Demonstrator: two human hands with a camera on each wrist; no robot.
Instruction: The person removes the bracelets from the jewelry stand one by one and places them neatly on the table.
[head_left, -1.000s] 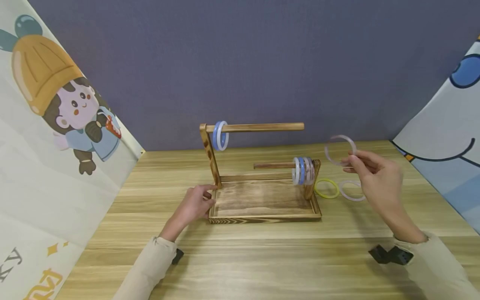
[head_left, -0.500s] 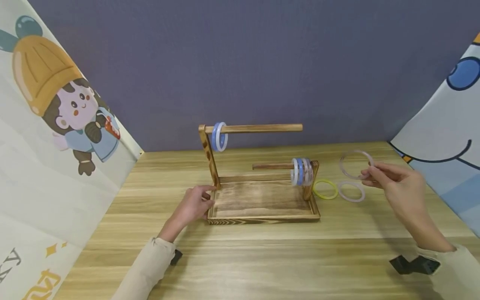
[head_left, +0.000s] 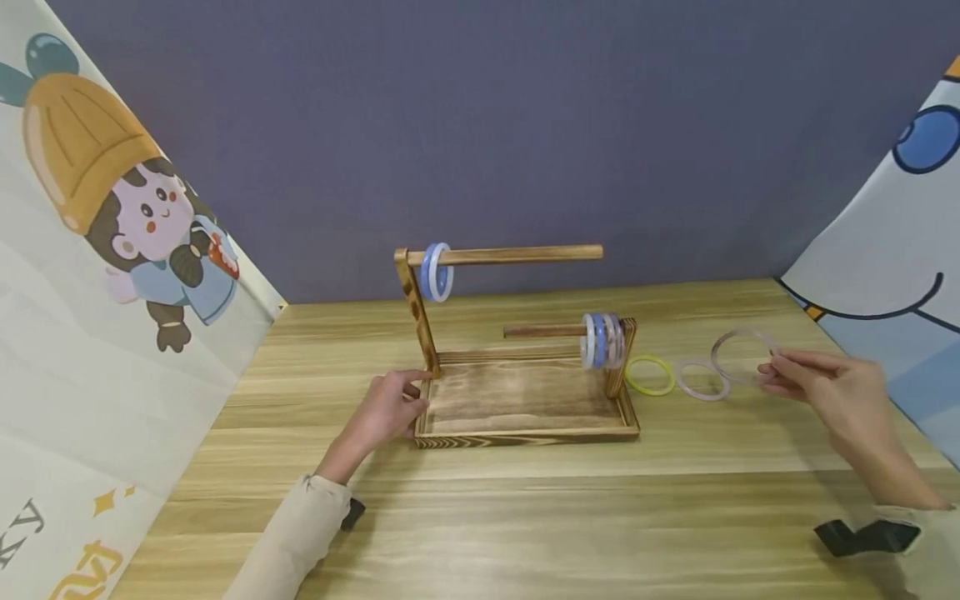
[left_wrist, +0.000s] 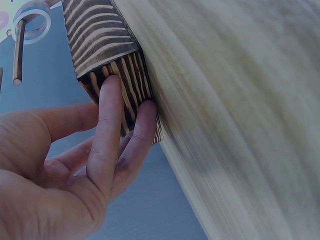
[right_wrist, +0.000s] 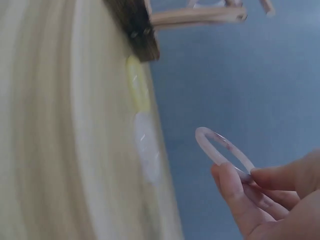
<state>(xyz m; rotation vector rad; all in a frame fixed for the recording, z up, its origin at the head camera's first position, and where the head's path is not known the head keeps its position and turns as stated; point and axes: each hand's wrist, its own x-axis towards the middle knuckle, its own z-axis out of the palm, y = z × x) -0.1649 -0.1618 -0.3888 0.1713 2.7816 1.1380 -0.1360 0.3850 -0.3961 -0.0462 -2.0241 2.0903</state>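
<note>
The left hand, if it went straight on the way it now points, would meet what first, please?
Most likely the wooden rack, at once: the left hand touches its left end with the fingers.

The rack (head_left: 525, 440) is striped dark brown and tan; blue and white are shown by the left rings (head_left: 425, 273), yellow by a right-hand ring (head_left: 650, 393), pale pink by the rightmost ring (right_wrist: 206, 146); the tabletop (head_left: 480, 525) is streaked beige

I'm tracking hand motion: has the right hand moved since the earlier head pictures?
Yes: the right hand, pinching a bangle, has moved rightward and lower in view, away from the wooden rack.
</note>
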